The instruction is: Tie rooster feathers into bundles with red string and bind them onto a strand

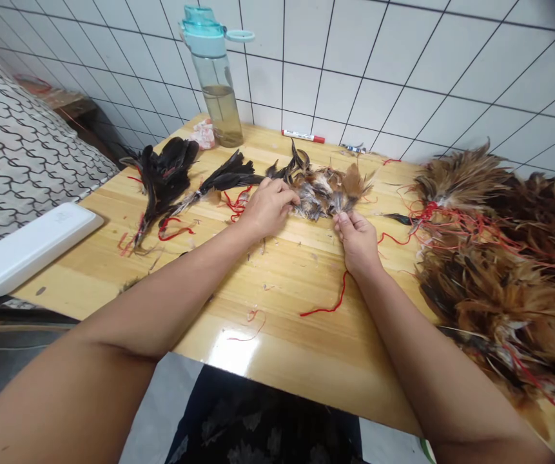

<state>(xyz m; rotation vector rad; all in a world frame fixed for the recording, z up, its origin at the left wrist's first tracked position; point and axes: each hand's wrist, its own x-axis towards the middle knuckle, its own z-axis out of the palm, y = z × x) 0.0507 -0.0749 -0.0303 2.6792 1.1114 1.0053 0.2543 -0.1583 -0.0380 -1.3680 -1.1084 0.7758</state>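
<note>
At the middle of the table lies a loose pile of brown, grey and white feathers (316,192). Its left edge touches my left hand (273,205), whose fingers are curled and pressed together; what is between them, if anything, is hidden. On the pile's right side, my right hand (358,240) pinches a small bunch of brown feathers (353,183) by the lower ends, thumb against fingers. A red string (338,306) lies on the table just below my right wrist. Left of my left hand is a bundle of black feathers (226,175).
More black feathers (168,171) lie at the left, near a white oblong device (35,248). A water bottle (219,96) stands at the back beside crumpled tissue (203,134). A red marker (303,136) lies by the tiled wall. Brown feather bundles (509,290) with red strings (456,225) fill the right.
</note>
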